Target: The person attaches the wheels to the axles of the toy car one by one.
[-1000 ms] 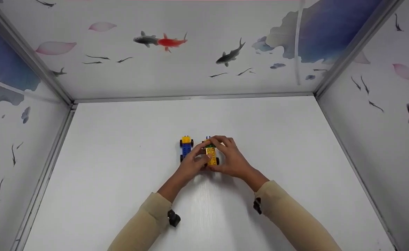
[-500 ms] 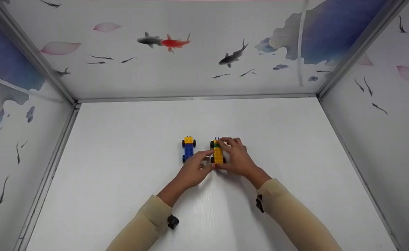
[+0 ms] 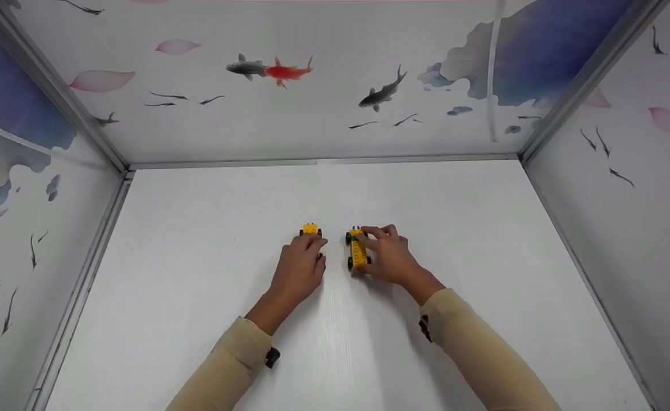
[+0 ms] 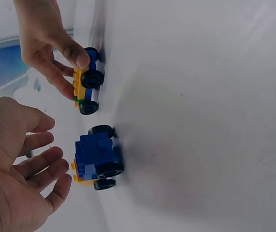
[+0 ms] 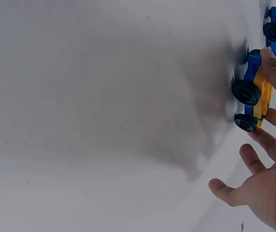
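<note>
Two toy brick cars stand on the white table. Over the blue car with a yellow front (image 3: 310, 228) hovers my left hand (image 3: 298, 265), hiding most of it in the head view. The left wrist view shows those fingers loosely bent and apart from the blue bricks (image 4: 94, 149). To the right is a yellow-topped car (image 3: 359, 253) with a blue base, a green piece and black wheels. My right hand (image 3: 391, 257) grips it lengthwise, thumb at the near end and fingertips towards the far end. The right wrist view shows its wheels (image 5: 246, 92) from the side.
White table surface (image 3: 198, 228) surrounds both cars. Panels printed with fish and petals rise at the back (image 3: 323, 114), left (image 3: 15, 228) and right (image 3: 614, 228). A small gap separates the cars.
The yellow-topped car has shifted right, away from the blue one, in my right hand. My left hand has left it and moved left over the blue car.
</note>
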